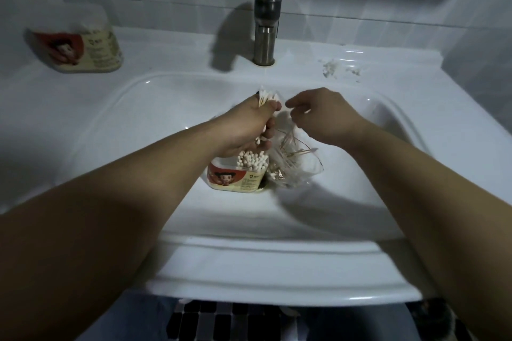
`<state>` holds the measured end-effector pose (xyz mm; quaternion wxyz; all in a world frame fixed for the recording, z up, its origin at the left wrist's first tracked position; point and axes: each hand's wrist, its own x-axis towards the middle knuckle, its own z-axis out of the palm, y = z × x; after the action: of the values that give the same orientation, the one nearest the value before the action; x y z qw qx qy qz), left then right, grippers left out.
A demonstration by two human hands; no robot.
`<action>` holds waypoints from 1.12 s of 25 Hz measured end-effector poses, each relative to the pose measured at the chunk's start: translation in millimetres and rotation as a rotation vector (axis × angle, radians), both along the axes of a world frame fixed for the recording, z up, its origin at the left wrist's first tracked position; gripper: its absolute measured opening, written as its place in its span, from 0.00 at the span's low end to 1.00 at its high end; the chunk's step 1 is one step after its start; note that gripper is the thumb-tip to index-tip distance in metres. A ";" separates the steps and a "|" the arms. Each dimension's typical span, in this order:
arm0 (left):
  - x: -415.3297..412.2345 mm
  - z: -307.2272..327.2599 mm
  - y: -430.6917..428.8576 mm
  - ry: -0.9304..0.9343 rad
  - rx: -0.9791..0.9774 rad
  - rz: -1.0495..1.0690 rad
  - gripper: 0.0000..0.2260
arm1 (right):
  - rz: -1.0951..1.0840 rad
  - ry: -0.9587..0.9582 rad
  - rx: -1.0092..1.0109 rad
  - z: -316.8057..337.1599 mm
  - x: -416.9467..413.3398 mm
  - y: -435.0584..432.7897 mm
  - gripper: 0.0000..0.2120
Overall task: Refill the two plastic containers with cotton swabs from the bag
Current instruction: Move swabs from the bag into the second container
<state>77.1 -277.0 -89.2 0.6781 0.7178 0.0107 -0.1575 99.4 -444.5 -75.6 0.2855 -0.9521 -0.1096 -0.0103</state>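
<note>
Two bare forearms reach in, and the hands are close together.
The left arm enters from 8 o'clock; the left hand [249, 130], fingers curled, grips a bundle of white-tipped wooden cotton swabs [267, 98]. The right arm enters from 4 o'clock; the right hand [324, 116], at 3 o'clock of the left, pinches the top of a thin clear plastic bag [293, 158], with the index finger pointing to 9 o'clock.

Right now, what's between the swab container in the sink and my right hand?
The clear bag of loose swabs, sagging from below your right hand to beside the container, in the head view.
</note>
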 end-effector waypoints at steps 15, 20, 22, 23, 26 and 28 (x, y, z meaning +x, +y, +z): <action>7.5 -4.3 3.0 -0.109 0.080 0.034 0.12 | -0.078 0.040 0.332 6.8 3.7 -4.3 0.04; 2.8 -3.9 1.0 -0.103 0.042 -0.068 0.14 | -0.015 0.100 0.675 14.5 0.3 -1.7 0.04; 1.4 -2.9 -0.9 -0.097 0.048 -0.096 0.14 | 0.023 0.155 0.737 14.1 -3.8 2.0 0.04; 1.8 -3.0 -0.9 -0.101 0.067 -0.099 0.13 | 0.031 0.162 0.740 12.5 -4.6 3.5 0.04; 5.8 -4.4 2.2 -0.115 0.095 -0.088 0.11 | 0.025 0.082 0.629 8.9 -4.3 7.0 0.05; 8.6 -5.6 3.4 -0.119 0.091 -0.069 0.11 | -0.015 0.028 0.558 8.0 -1.2 4.8 0.07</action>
<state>85.8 -273.7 -94.8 0.6383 0.7560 -0.0474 -0.1372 98.1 -439.7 -67.5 0.5379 -0.8375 -0.0914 -0.0291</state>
